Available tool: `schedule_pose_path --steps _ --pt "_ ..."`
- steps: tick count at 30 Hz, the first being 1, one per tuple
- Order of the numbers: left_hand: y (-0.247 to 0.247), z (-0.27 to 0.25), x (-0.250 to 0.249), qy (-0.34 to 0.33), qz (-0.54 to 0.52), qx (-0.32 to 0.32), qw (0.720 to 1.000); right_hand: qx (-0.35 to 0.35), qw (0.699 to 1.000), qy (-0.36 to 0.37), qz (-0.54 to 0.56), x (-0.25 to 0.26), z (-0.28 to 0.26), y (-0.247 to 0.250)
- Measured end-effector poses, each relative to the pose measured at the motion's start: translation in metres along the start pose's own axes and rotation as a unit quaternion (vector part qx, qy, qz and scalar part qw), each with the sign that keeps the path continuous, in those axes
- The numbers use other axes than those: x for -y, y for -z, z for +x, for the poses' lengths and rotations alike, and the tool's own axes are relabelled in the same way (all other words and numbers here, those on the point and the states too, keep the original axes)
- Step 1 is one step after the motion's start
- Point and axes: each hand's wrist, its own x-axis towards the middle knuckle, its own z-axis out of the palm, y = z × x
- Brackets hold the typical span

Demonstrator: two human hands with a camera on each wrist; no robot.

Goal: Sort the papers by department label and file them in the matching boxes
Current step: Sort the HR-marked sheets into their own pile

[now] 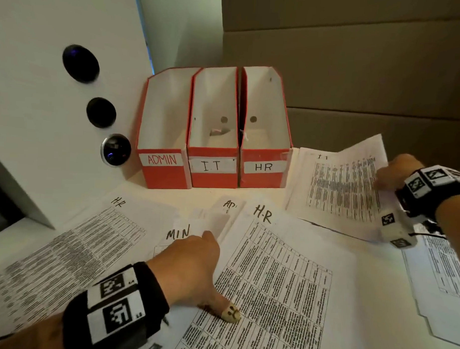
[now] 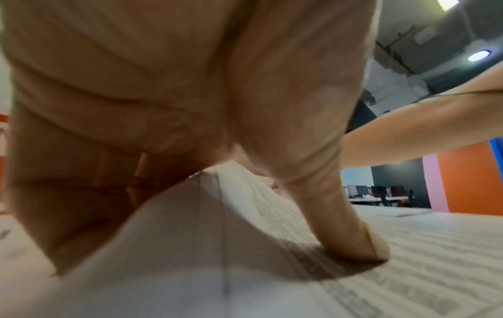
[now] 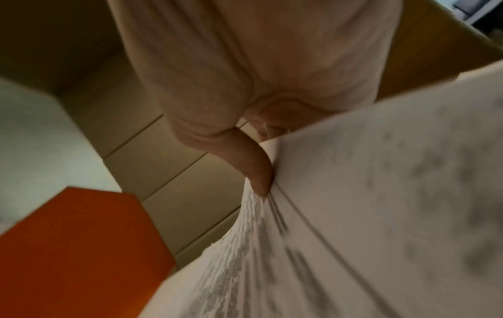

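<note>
Three red file boxes stand at the back, labelled ADMIN [image 1: 163, 160], IT [image 1: 211, 165] and HR [image 1: 263, 166]. Printed papers lie spread over the white table [image 1: 373, 281]. My left hand [image 1: 210, 273] grips the left edge of a sheet marked H.R [image 1: 277, 285]. Its thumb [image 2: 362, 243] presses on top while the sheet's edge [image 2: 245, 193] arches up under the palm. My right hand [image 1: 390, 177] pinches the right edge of a sheet marked IT [image 1: 340, 188], lifted off the table to the right of the HR box. Its thumb [image 3: 255, 172] lies against the paper [image 3: 354, 215].
Another H.R sheet [image 1: 77, 250] lies at the left. Sheets with ADMIN lettering [image 1: 178, 234] sit partly covered in the middle. More papers [image 1: 441, 281] lie at the right edge. A white panel with black knobs [image 1: 81, 63] stands on the left, and a cardboard wall [image 1: 357, 74] behind.
</note>
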Motion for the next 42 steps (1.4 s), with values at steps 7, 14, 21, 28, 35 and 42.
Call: schedule_pose_path --steps 7,14,21,28,35,42 --pt "0.011 0.012 0.048 -0.119 -0.412 -0.066 0.901 0.082 0.965 0.207 0.140 0.022 -0.075 0.004" --pt "0.036 0.020 0.055 -0.157 -0.614 -0.216 0.743 0.155 0.861 0.269 0.404 0.020 -0.164 -0.020" --pt "0.044 0.038 0.047 -0.158 -0.656 -0.226 0.702 0.017 0.841 0.208 0.500 0.014 -0.158 -0.035" --pt "0.042 0.051 0.061 -0.145 -0.689 -0.138 0.697 0.068 0.855 0.231 0.460 -0.011 -0.127 -0.031" --pt "0.030 0.056 0.070 -0.164 -0.680 -0.157 0.698 0.205 0.880 0.195 0.382 -0.013 -0.119 -0.044" --pt "0.021 0.057 0.065 -0.166 -0.674 -0.157 0.703 0.197 0.883 0.124 0.408 -0.005 -0.118 -0.064"
